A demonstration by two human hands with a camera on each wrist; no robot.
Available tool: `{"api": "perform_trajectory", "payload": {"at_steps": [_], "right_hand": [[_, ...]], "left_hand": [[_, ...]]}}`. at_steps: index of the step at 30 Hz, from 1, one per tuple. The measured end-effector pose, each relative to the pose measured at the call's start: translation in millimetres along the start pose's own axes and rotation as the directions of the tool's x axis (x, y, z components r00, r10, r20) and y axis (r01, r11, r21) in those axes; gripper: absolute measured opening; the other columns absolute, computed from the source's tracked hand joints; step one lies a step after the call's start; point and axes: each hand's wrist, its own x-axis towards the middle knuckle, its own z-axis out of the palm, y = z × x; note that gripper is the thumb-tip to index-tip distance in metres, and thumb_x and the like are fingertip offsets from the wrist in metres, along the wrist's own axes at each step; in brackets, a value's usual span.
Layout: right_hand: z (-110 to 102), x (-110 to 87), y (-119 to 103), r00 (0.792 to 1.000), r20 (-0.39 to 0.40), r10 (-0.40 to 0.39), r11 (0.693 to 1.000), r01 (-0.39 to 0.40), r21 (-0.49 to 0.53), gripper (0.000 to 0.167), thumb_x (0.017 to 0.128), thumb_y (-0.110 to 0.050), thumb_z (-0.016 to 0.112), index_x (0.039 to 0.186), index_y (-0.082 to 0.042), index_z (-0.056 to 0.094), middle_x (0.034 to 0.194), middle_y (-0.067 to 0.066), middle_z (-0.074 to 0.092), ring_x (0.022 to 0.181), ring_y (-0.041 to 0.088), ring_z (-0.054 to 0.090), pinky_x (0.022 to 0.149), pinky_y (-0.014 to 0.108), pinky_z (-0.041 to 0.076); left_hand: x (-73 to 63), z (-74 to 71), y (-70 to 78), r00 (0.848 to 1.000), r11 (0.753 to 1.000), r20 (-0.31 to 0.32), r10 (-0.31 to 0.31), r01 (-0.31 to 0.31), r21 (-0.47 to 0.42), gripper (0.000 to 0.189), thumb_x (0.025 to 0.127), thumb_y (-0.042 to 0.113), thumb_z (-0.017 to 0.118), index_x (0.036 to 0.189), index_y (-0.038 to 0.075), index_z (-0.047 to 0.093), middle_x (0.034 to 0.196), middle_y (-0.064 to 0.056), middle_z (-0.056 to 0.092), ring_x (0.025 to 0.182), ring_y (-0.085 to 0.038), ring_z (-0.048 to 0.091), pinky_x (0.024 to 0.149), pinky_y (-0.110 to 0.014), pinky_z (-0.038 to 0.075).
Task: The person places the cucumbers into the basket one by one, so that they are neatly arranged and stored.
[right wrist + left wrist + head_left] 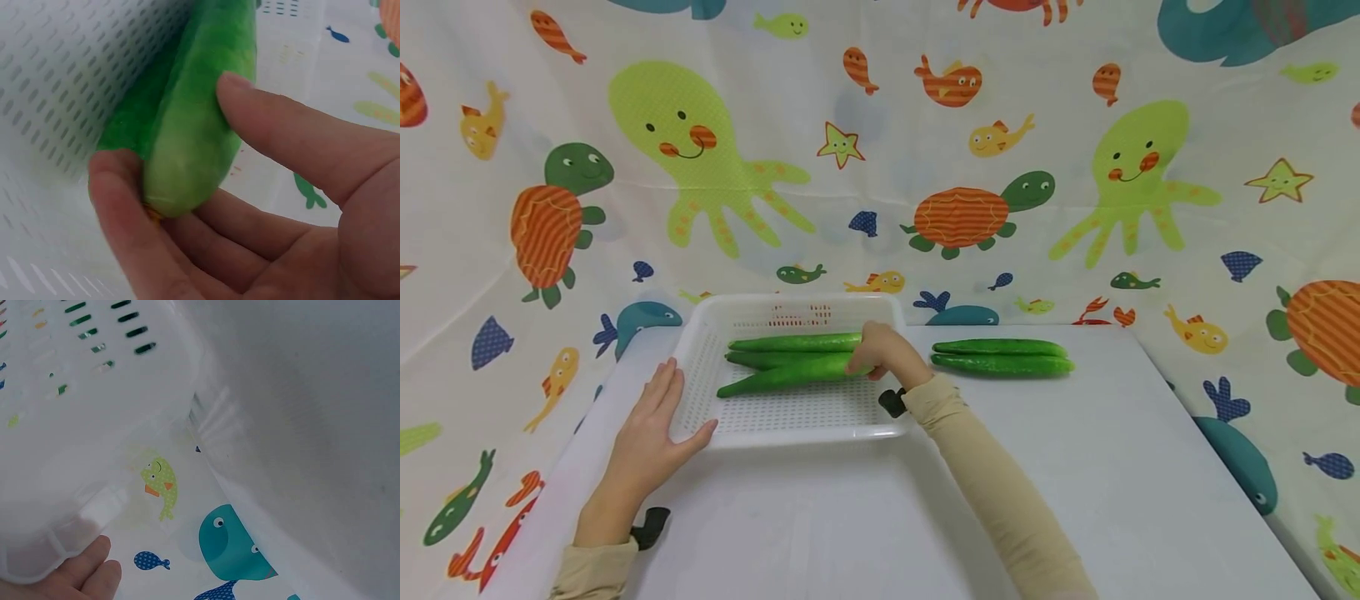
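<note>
Front cucumber [790,376] lies inside the white basket [797,435], long axis running left from the right hand [887,352], the nearer hand, whose thumb and curled fingers grip its right end. Left hand [651,433], fingers extended, rests against the basket's left side.

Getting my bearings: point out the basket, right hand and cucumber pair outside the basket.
Basket [805,437], head view: front rim.
Right hand [887,350], head view: back of hand.
Cucumber pair [1002,365], head view: nearer cucumber's middle.
</note>
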Motion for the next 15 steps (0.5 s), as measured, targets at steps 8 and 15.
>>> {"api": "perform_trajectory", "payload": {"at_steps": [8,15], "right_hand": [[13.4,3.4,-6.8,0.999,-0.038,0.028,0.952,-0.038,-0.302,0.056,0.073,-0.007,0.085,0.120,0.001,0.055,0.103,0.012,0.059,0.079,0.025,0.060,0.059,0.032,0.057],[23.3,11.3,-10.8,0.992,-0.028,0.120,0.927,-0.122,-0.354,0.058,0.077,-0.004,0.083,0.127,-0.002,0.054,0.111,0.011,0.061,0.093,0.025,0.062,0.070,0.035,0.058]], "left_hand": [[0.1,0.4,-0.5,1.000,1.000,0.000,0.002,-0.002,-0.005,0.093,0.086,0.039,0.070,0.153,-0.006,0.024,0.164,-0.017,0.015,0.151,-0.033,0.011,0.115,-0.061,0.017],[-0.3,0.0,-0.1,1.000,1.000,0.001,0.003,-0.003,-0.002,0.093,0.085,0.039,0.070,0.153,-0.006,0.025,0.164,-0.018,0.016,0.151,-0.032,0.011,0.115,-0.061,0.018]]}}
